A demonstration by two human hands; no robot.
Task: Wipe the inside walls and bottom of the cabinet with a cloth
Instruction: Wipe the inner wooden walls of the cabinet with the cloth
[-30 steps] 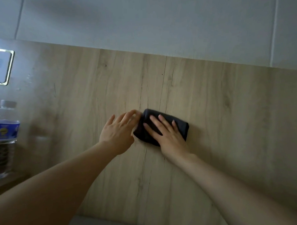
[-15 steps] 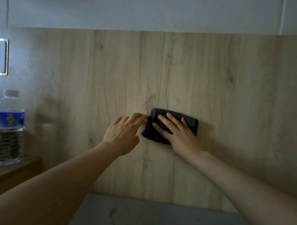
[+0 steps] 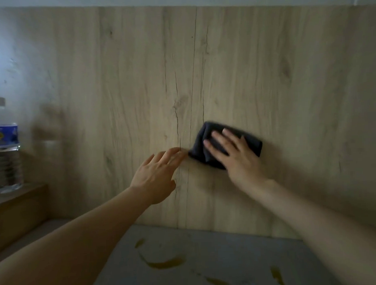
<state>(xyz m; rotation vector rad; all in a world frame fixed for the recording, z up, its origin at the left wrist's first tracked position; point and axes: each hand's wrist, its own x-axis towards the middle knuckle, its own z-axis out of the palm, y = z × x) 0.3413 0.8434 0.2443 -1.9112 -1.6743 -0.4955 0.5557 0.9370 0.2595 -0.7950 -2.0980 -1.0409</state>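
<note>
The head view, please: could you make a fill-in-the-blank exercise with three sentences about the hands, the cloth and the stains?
1. The right hand presses the dark cloth flat against the ____ back wall.
2. The left hand holds ____; its fingers are straight.
3. Yellowish stains lie on the grey ____ of the cabinet.

Missing words: wooden; nothing; bottom

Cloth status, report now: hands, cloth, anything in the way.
Right hand flat, pressing cloth on back wall. Left hand open beside it, fingertips at cloth's edge. Yellow stains on bottom unwiped. Bottle far left, clear.
</note>
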